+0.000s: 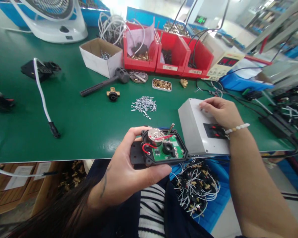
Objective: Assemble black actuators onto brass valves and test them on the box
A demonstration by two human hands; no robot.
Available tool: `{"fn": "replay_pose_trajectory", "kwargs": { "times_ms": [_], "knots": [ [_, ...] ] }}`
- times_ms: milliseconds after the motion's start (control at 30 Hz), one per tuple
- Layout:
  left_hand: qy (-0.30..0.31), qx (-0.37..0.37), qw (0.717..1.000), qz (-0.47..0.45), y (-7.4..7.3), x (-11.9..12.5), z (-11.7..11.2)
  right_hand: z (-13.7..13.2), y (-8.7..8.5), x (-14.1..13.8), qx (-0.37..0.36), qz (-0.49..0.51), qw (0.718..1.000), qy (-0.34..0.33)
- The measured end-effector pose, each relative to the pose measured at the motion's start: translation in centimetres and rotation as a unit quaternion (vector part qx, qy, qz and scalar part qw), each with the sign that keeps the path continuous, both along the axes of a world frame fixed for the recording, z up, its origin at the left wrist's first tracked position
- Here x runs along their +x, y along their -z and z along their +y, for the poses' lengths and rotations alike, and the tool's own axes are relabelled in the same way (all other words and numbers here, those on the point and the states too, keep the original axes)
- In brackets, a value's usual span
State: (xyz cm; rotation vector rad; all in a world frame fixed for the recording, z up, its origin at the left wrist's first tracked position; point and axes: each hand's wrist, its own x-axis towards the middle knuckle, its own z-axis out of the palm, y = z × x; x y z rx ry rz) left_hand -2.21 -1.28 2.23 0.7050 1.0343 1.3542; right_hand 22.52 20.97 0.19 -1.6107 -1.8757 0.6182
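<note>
My left hand (pixel 129 168) is wrapped round an open black motor housing (pixel 186 154) near the table's front edge. Inside it show a round silver motor (pixel 156 135), red wires and a green circuit board (pixel 157 152); a thin metal shaft stands up at the back. To the right, my right hand (pixel 217 110) pinches a small switch or knob (pixel 202 108) on top of a grey control box (pixel 193 127); the fingers mostly cover it. Red and black terminals (pixel 215 131) sit on the box below that hand. Behind the housing lies a pile of metal clips (pixel 144 105).
Red bins (pixel 170 67), a white carton (pixel 96 61) and a power supply (pixel 223 62) line the back. A black mallet (pixel 106 82), a brass fitting (pixel 113 94) and a tin of brass parts (pixel 162 85) lie before them. A blue crate (pixel 220 211) stands below the edge.
</note>
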Motion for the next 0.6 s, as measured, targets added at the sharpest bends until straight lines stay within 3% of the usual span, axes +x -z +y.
{"fn": "replay_pose_trajectory", "kwargs": {
  "times_ms": [267, 600],
  "knots": [
    [0.007, 0.018, 1.000, -0.003, 0.07, -0.05, 0.04, 0.67, 0.67, 1.03, 0.017, -0.022, 0.999, -0.035],
    [0.007, 0.037, 0.999, 0.016, 0.35, -0.18, -0.07, 0.54, 0.60, 0.80, 0.019, -0.010, 0.999, -0.030]
  ]
}}
